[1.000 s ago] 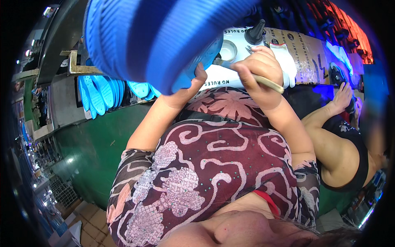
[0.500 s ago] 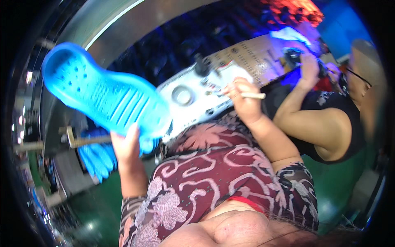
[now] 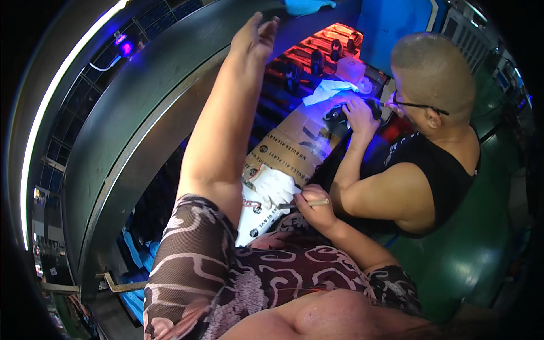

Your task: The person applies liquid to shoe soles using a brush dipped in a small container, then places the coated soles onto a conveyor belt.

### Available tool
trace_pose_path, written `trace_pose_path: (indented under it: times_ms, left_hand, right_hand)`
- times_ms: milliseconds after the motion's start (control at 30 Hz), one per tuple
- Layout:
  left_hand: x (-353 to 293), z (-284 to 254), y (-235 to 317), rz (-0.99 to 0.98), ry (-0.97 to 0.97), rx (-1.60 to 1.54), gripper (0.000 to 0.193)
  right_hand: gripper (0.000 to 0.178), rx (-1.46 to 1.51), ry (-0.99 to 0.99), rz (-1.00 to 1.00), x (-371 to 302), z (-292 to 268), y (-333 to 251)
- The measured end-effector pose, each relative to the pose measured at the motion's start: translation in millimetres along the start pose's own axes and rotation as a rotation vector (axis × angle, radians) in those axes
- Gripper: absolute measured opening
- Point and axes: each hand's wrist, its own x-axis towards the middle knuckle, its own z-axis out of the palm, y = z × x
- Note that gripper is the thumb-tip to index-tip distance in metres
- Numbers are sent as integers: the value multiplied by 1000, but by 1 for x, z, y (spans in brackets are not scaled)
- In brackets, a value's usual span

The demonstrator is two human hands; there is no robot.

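My left hand (image 3: 255, 38) reaches far forward over the dark ledge, fingers stretched out and holding nothing. Beyond its fingertips, at the top edge, part of a blue shoe sole (image 3: 309, 5) shows on the ledge, apart from the hand; most of it is out of view. Close to my body, my right hand (image 3: 318, 212) is closed around a slim tool with a pale wooden handle (image 3: 318, 202). Its thin dark end points left, over a white knitted glove (image 3: 273, 186) lying on a white printed sheet (image 3: 249, 221).
A curved dark machine ledge (image 3: 136, 113) with a metal rim spans the left. Cardboard (image 3: 283, 144) lies past the glove. A co-worker in black (image 3: 413, 187) sits close on my right, hands on a dark item. More blue soles (image 3: 133, 249) hang low at left.
My left hand has swung forward and right and let go of the blue sole, now at the top edge. My right hand keeps the wooden-handled tool. The view has turned right.
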Motion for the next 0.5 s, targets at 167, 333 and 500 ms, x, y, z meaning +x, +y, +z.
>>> trace_pose_path:
  times_ms: [167, 333, 500]
  left_hand:
    - [-59, 39, -61, 469, -100, 229, 75]
    - [-204, -95, -40, 287, -5, 823, 56]
    - [-399, -242, -10, 303, 705, 1311, 35]
  right_hand:
    - [24, 34, 28, 162, -5, -5, 20]
    - [20, 100, -16, 155, -3, 9, 8]
    - [22, 169, -122, 161, -2, 35, -7]
